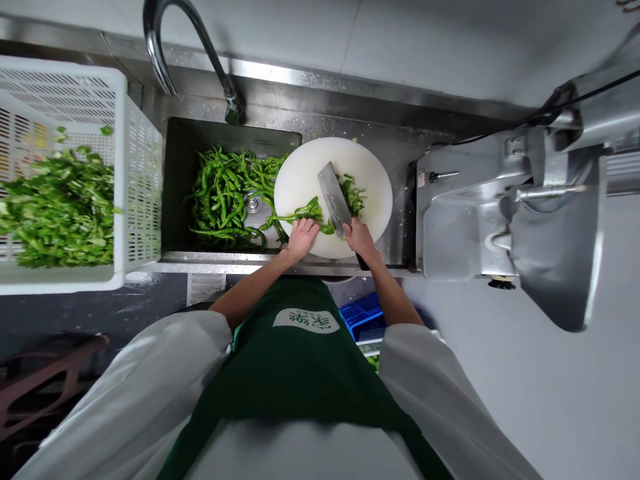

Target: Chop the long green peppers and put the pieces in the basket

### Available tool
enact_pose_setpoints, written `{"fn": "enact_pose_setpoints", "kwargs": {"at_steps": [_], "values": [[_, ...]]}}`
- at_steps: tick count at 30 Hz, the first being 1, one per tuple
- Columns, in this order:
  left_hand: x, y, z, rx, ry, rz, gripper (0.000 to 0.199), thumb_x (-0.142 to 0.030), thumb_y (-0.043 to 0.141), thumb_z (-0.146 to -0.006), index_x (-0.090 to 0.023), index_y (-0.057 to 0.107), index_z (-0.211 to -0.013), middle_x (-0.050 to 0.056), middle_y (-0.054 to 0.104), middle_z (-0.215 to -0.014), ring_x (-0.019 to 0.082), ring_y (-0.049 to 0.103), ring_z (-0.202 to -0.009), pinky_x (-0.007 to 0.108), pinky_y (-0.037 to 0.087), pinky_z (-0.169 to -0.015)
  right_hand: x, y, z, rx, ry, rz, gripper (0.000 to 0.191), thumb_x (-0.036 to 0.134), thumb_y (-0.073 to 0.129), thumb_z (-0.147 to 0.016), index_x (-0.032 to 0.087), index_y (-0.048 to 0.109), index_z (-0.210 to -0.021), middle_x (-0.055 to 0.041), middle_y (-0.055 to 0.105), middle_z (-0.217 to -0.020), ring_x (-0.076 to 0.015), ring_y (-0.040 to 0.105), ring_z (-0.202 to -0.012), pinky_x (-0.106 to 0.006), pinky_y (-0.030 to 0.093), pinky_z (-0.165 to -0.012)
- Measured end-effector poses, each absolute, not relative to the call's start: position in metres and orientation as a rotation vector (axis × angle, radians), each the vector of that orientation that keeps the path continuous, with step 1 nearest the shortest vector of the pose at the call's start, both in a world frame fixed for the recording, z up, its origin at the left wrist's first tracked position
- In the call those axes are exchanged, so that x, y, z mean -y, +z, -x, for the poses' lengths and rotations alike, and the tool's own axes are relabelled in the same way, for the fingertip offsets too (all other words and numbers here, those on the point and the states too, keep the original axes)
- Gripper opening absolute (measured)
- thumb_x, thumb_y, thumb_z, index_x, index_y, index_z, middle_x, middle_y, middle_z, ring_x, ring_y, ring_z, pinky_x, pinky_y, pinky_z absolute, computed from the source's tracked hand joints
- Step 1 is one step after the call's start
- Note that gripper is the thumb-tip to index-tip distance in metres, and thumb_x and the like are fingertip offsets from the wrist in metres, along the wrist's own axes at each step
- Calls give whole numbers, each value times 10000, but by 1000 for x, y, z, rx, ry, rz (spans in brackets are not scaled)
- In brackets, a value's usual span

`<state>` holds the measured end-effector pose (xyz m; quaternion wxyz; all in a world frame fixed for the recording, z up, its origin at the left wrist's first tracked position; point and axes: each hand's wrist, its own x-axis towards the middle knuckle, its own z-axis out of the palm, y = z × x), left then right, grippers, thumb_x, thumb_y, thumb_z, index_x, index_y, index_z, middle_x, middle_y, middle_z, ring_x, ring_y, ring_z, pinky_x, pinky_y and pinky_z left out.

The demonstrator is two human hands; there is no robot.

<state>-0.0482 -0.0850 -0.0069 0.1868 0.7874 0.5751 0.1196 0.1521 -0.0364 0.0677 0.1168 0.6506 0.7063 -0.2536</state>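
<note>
Long, thin, shiny green peppers lie in a small bunch on a round white cutting board, under the fingers of the left hand. That hand is curled over the bunch and holds it down near the front of the board. The right hand is wrapped tight around the dark handle of a wide, flat, gray metal cleaver. The blade sits just to the right of the bunch and points to the back of the board. I cannot tell if its edge touches a pepper. On the other side of the blade is a small heap of chopped green bits.

The board's left side sticks out over a deep, dark metal sink. In the sink is a big pile of whole green peppers, and a round silver drain shows among them. A shiny, bent silver tap stands behind the sink. To the left is a big white plastic basket with holes, with lots of cut green pieces inside. To the right, near the board, is a big silver metal machine.
</note>
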Motion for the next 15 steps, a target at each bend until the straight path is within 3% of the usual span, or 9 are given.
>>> {"fn": "enact_pose_setpoints", "kwargs": {"at_steps": [5, 9, 15], "values": [[86, -16, 41, -1582, 547, -2159, 307, -156, 366, -1009, -156, 657, -1108, 137, 610, -1127, 227, 585, -1058, 348, 520, -930, 62, 95, -150, -2006, -666, -2016, 322, 295, 334, -1076, 118, 553, -1231, -186, 718, -1084, -320, 681, -1028, -366, 475, -869], [85, -18, 34, -1564, 639, -2121, 262, -155, 379, -998, -168, 640, -987, 119, 596, -1067, 210, 587, -1025, 330, 541, -908, 91, 109, -136, -1973, -677, -2035, 351, 298, 280, -1085, 114, 523, -1259, -192, 726, -1014, -308, 711, -948, -366, 489, -831], [92, -21, 30, -1451, 805, -2085, 234, -262, 417, -1027, -201, 617, -922, 104, 584, -1052, 198, 610, -1003, 342, 578, -882, 94, 83, -113, -1958, -755, -2009, 295, 233, 334, -1065, 112, 528, -1252, -180, 730, -1061, -296, 712, -997, -340, 494, -826]]}}
